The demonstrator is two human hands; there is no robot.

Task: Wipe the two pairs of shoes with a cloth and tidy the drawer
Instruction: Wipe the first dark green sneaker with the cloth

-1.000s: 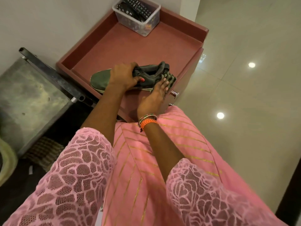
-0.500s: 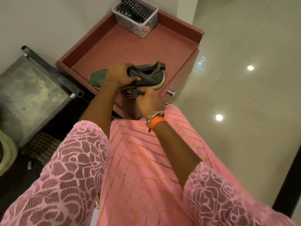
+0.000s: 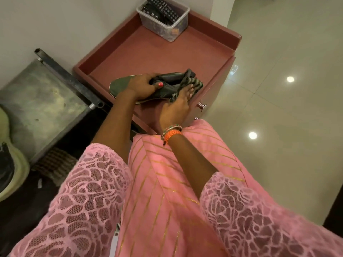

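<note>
The shoe (image 3: 148, 88), a dark low sneaker with a pale sole edge, lies on its side at the near edge of the red cabinet top (image 3: 167, 52), toe pointing left and heel right. The left hand (image 3: 141, 87) grips it at mid-body, fingers curled over the upper and the thumb pressed against the near side. The right hand (image 3: 176, 106) holds a dark cloth (image 3: 187, 80) against the heel end, fingers extended along it; the cloth is bunched over the heel and partly covers it, so how tightly the fingers pinch it cannot be told. Judged from its look, the shoe is light, with a soft, yielding upper and a stiffer sole; hold it across the midfoot, where the sole resists the squeeze, leaving toe and heel free for wiping. The cloth is limp and is best kept wadded under the fingers. The shoe overhangs the cabinet edge slightly, so a loosened hold could let it slide off. A clear tub (image 3: 163, 21) of remotes stands in the far corner, well apart. Another shoe (image 3: 9, 164) is visible low at the left.
</note>
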